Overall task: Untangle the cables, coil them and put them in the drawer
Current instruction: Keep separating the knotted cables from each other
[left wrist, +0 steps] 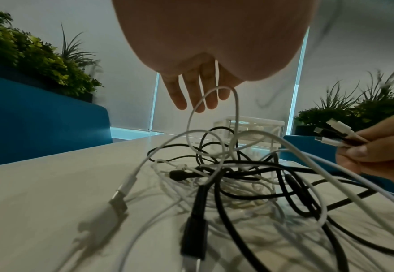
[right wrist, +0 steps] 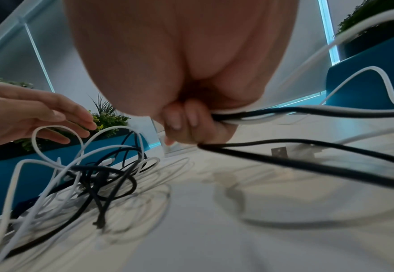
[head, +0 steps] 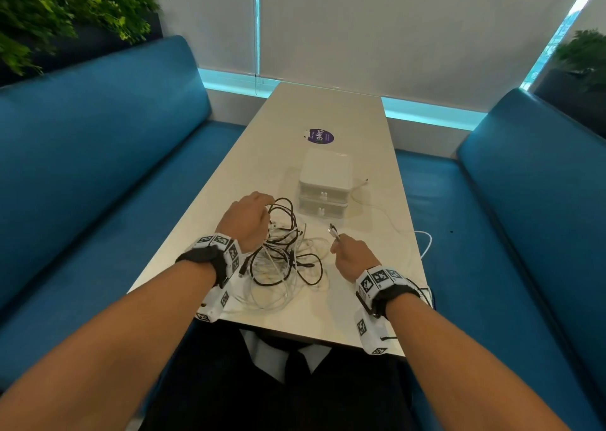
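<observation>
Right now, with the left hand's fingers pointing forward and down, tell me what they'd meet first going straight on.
Probably the raised white cable loop just below the left hand, atop the tangled cables. The fingers hang straight above it; depth is unclear.

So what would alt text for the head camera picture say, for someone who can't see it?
Seen from above, a person's left hand reaches into a tangle of black and white cables on a pale table, while the right hand holds up several cable ends. A small white two-drawer box sits just beyond, between blue benches.
</observation>
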Motion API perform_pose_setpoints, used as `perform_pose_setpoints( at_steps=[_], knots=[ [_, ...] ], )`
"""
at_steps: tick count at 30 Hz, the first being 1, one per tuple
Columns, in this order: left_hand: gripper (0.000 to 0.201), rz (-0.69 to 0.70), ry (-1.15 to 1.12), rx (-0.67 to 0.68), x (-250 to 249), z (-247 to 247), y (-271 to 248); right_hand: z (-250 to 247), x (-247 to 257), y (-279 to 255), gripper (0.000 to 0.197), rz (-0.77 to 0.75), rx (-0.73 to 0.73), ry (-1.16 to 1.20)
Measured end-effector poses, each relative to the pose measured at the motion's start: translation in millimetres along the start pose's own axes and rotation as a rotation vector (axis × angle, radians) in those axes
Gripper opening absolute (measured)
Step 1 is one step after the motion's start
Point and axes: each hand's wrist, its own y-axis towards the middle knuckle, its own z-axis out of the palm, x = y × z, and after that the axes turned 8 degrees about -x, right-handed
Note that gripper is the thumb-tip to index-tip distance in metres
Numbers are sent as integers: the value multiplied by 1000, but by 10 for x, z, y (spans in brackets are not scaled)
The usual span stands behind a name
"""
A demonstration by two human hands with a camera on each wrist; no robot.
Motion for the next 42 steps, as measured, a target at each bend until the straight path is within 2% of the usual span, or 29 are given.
perform_pose_setpoints(
  at_steps=[7,12,14,18,22,26,29,33,38,42],
  knots=[
    [31,-2,-5,55,-11,19,-68,58,124,-15,28,-74,8,49],
    [28,-30,-38,17,44,-22,-41,94,144,-28,29,-85,15,57],
    [30,-66,-21,42,77,-34,-33,112,134,-28,28,-82,26,59],
    [36,-124,84,196,186,0,-61,144,120,-33,24,-100,12,34],
    [41,-123,205,180,201,-2,-87,175,115,-45,23,-109,10,5],
    [53,-56,203,190,148,-29,-67,194,137,-31,24,-102,-7,-23],
    [43,-2,220,223,18,-33,-22,181,154,-32,25,-91,-47,-19],
    [26,61,358,221,-124,-6,50,138,163,-13,28,-92,-99,13],
    [22,-32,493,396,-195,122,82,80,150,17,26,-92,-148,56],
    [29,-27,571,419,-223,159,93,114,87,8,28,-67,-125,39]
  ],
)
